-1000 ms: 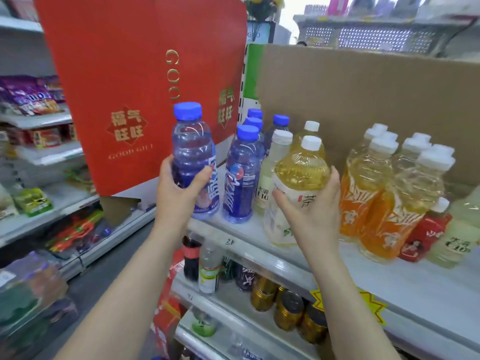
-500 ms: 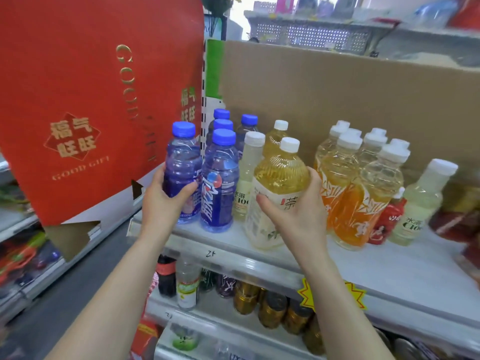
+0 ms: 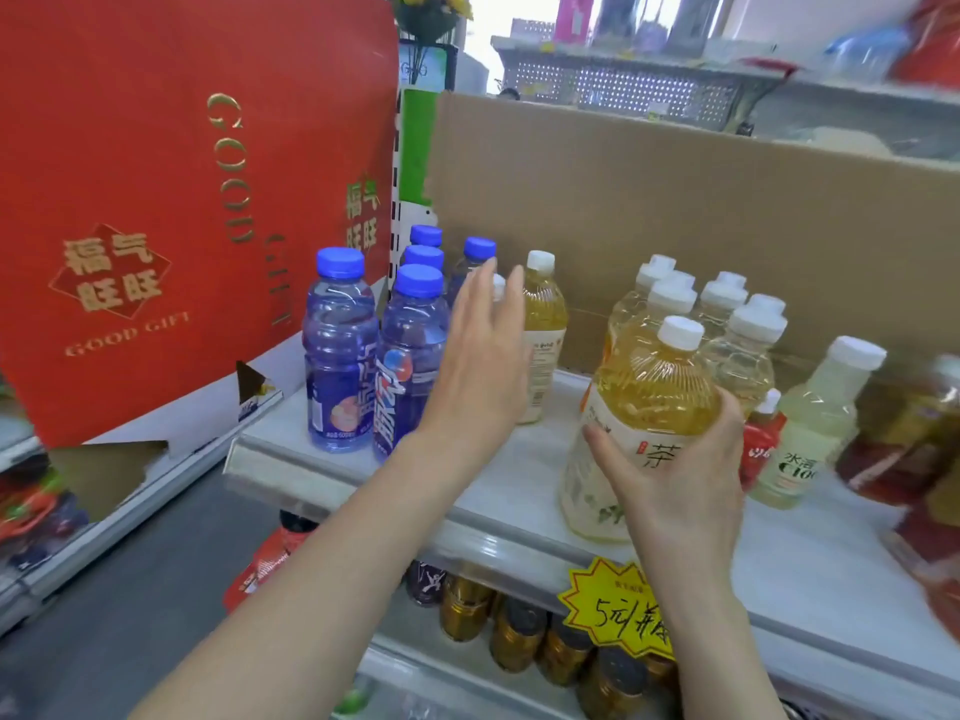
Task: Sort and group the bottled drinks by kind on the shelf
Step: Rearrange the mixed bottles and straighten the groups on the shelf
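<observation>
My right hand (image 3: pixel 675 475) grips a big yellow tea bottle (image 3: pixel 649 407) with a white cap, standing near the front of the white shelf (image 3: pixel 519 475). My left hand (image 3: pixel 480 356) is open with straight fingers, held in front of a pale white-capped bottle that it mostly hides, between the blue bottles and a smaller yellow tea bottle (image 3: pixel 543 330). Several blue-capped purple drink bottles (image 3: pixel 340 356) stand at the shelf's left end. Behind the held bottle stands a group of orange-yellow bottles (image 3: pixel 737 335). A pale C100 bottle (image 3: pixel 810 423) and a small red bottle (image 3: pixel 761 444) stand to the right.
A red gift box (image 3: pixel 156 200) stands left of the shelf. A cardboard sheet (image 3: pixel 675 215) backs the shelf. Red packaged drinks (image 3: pixel 909 433) lie at the right edge. Below, gold cans (image 3: pixel 519 636) and a yellow price star (image 3: pixel 618 610) sit on the lower shelf.
My left hand set the blue bottle down at the shelf's left end, let go and moved right, opening. My right hand carried the big yellow tea bottle rightward along the shelf.
</observation>
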A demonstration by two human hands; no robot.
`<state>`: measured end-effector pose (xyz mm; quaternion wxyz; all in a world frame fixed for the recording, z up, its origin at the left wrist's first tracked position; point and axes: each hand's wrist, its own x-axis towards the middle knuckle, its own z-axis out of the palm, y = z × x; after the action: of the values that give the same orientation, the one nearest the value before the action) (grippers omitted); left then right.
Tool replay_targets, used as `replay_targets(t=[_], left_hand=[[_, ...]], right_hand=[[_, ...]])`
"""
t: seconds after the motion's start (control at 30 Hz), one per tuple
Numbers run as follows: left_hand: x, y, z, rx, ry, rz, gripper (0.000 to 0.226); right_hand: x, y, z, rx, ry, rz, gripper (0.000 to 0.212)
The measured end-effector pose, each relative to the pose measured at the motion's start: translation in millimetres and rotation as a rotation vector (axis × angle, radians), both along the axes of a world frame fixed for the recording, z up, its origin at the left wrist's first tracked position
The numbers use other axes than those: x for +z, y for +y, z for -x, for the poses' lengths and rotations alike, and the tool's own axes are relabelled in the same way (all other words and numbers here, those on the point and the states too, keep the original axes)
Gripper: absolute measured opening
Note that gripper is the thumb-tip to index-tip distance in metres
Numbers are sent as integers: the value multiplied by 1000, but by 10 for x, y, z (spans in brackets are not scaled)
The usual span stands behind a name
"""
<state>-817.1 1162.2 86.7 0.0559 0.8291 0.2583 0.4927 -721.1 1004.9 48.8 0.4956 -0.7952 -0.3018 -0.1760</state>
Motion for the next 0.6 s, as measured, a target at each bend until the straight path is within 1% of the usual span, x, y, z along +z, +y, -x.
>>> replay_targets(t=[0.1, 0.13, 0.17, 0.23, 0.27, 0.3, 0.37, 0.43, 0.6], left_hand=[[201, 133, -397, 212, 280, -7, 75], [248, 149, -447, 242, 333, -2, 73], [274, 161, -474, 246, 325, -14, 68], [272, 187, -478, 207, 200, -48, 55], [248, 190, -472, 183, 130, -30, 52], [220, 181, -466, 154, 89, 15, 49], [149, 117, -464, 82, 100, 106, 50], [88, 44, -460, 6, 98, 158, 46], [61, -14, -268, -158, -120, 338, 45]], right_hand=[[5, -94, -66, 21, 13, 7, 114], [5, -123, -82, 33, 17, 10, 114], [2, -148, -97, 44, 16, 13, 114], [-6, -183, -116, 60, 14, 22, 114], [-12, -192, -120, 67, 20, 25, 113], [-16, -198, -126, 75, 22, 24, 114], [-15, -203, -133, 89, 26, 23, 114], [-12, -206, -153, 105, 33, 24, 115], [-23, -257, -253, 218, 52, 15, 112]])
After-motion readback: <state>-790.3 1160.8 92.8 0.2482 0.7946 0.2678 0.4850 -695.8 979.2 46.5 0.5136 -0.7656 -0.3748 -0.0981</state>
